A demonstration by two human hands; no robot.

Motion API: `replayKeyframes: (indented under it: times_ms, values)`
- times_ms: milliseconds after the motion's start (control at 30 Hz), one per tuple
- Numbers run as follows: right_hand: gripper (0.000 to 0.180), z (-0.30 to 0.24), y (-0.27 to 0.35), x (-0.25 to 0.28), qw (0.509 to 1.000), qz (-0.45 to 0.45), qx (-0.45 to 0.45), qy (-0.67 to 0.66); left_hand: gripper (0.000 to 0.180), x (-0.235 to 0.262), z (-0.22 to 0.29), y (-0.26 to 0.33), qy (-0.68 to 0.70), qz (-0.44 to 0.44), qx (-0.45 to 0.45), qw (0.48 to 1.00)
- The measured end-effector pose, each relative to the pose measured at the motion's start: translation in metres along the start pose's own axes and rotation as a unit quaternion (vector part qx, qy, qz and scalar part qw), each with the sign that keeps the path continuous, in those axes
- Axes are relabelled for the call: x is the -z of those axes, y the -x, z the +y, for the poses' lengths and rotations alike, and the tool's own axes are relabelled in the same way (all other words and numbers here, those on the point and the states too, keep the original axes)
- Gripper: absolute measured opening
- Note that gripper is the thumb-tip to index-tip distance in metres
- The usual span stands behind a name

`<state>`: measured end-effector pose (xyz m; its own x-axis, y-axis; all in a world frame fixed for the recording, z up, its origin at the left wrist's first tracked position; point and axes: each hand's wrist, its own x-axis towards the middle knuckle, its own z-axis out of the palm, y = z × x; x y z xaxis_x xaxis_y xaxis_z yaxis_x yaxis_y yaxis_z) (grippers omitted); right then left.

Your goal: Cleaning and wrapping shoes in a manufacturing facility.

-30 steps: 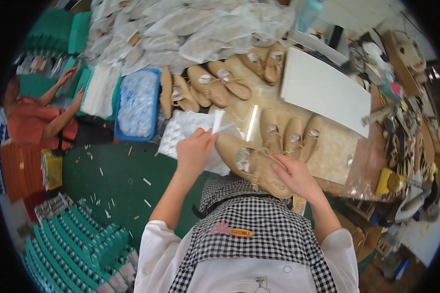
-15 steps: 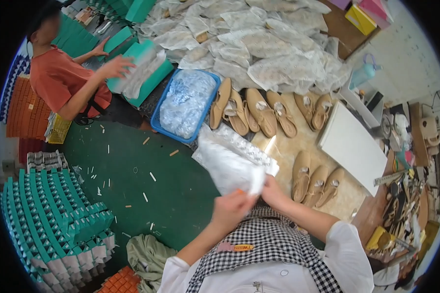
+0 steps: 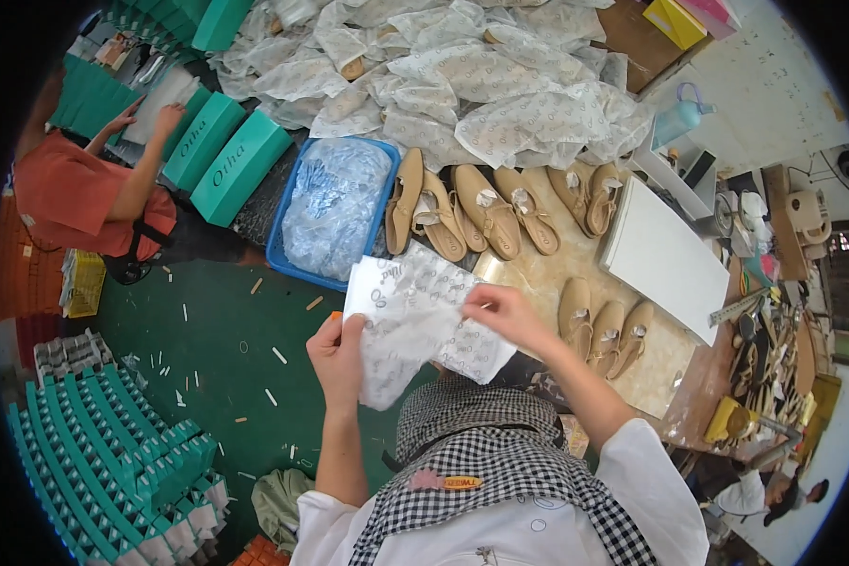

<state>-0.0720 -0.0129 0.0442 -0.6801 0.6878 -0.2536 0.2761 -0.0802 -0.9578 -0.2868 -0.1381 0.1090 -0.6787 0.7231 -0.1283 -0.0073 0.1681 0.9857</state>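
A sheet of white printed tissue paper [image 3: 410,316] is spread in front of my apron, above the near edge of the table. My left hand [image 3: 338,354] grips its left edge, with something orange at a fingertip. The fingers of my right hand [image 3: 505,316] are pinched on the paper's right part. Just beyond it lie several tan flat shoes [image 3: 489,219] with stuffing inside. To the right, more tan shoes [image 3: 606,330] rest on the table.
A blue basket [image 3: 272,247] of clear bluish plastic stands at the table's left edge. Paper-wrapped bundles [image 3: 528,104] are heaped behind. A white board [image 3: 665,269] lies at right. Far left, a co-worker [image 3: 94,198] handles paper beside green boxes [image 3: 241,170]. Green boxes [image 3: 94,453] are stacked on the floor.
My hands have moved apart, and the bunched, blurred paper is now spread between them. The co-worker has turned away, with hands now farther back, and a green box there is now closed.
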Motion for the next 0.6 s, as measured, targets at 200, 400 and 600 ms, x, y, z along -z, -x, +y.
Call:
replayKeyframes:
  times_ms: [200, 400, 600]
  values:
    - [0.042, 0.111, -0.068, 0.049, 0.8, 0.285, 0.021, 0.528, 0.019, -0.049, 0.014, -0.001, -0.206, -0.127, -0.128, 0.962]
    - [0.014, 0.006, 0.008, 0.105, 0.984, 0.073, 0.042, 0.16, 0.013, -0.07, 0.0, -0.009, -0.417, -0.104, -0.209, 0.879]
    - [0.015, -0.086, 0.087, 0.091, 0.86, -0.17, 0.217, 0.429, 0.027, -0.104, 0.005, 0.024, -0.348, -0.155, -0.221, 0.898]
